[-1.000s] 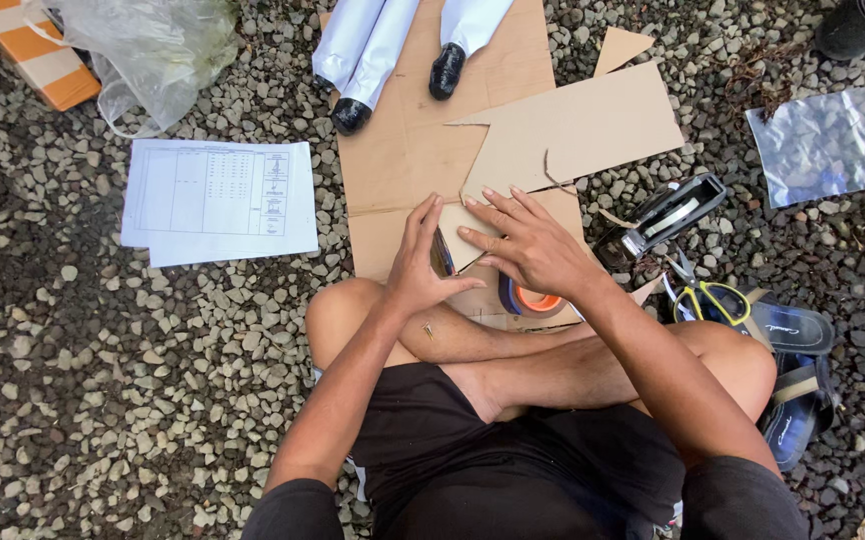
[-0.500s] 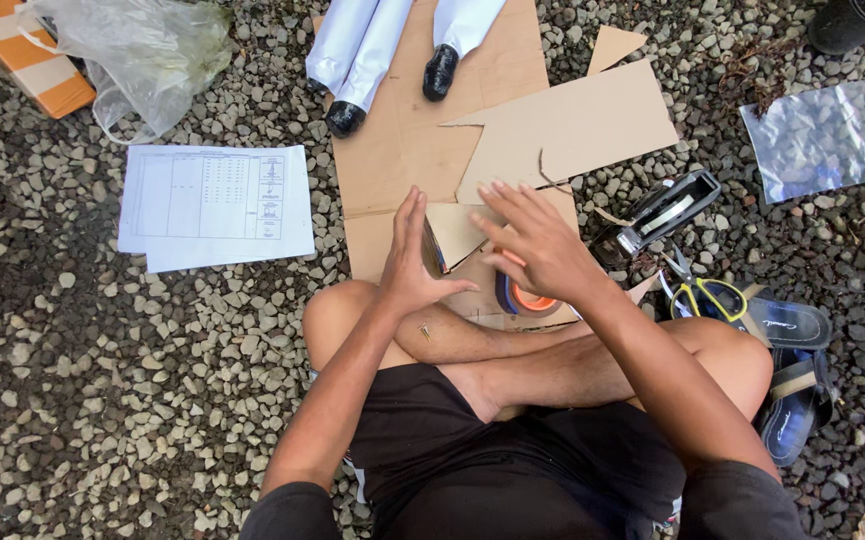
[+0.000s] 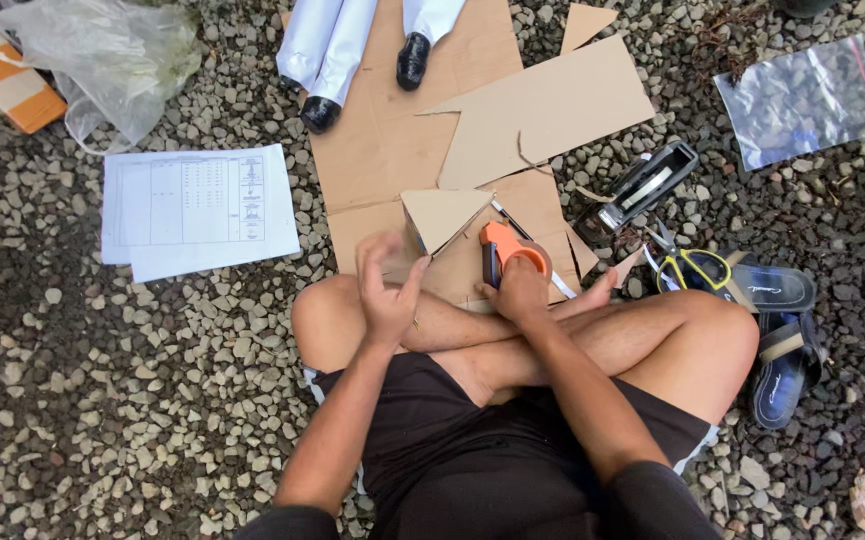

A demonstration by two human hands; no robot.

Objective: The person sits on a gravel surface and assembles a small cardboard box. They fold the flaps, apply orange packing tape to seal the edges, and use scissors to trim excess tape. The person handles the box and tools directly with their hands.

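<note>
I sit cross-legged on gravel. My left hand [image 3: 388, 285], slightly blurred, holds the lower left corner of a small folded cardboard piece [image 3: 445, 215] with a triangular face, raised just above my knee. My right hand [image 3: 523, 292] grips an orange tape dispenser [image 3: 513, 250] lying on the big flat cardboard sheet [image 3: 383, 140], right of the folded piece. A thin dark pen-like stick [image 3: 518, 228] lies behind the dispenser.
A cut cardboard panel [image 3: 553, 110] lies further back. To the right are a black tape dispenser [image 3: 638, 190], yellow-handled scissors [image 3: 688, 268], sandals [image 3: 783, 330] and a clear zip bag [image 3: 803, 100]. Printed paper sheets [image 3: 198, 210] lie to the left. Another person's black shoes [image 3: 413, 60] stand on the cardboard.
Both hands were pressed on the small cardboard piece. Now my right hand has dropped to the orange tape dispenser, and my left hand alone holds the piece, which shows its triangular face.
</note>
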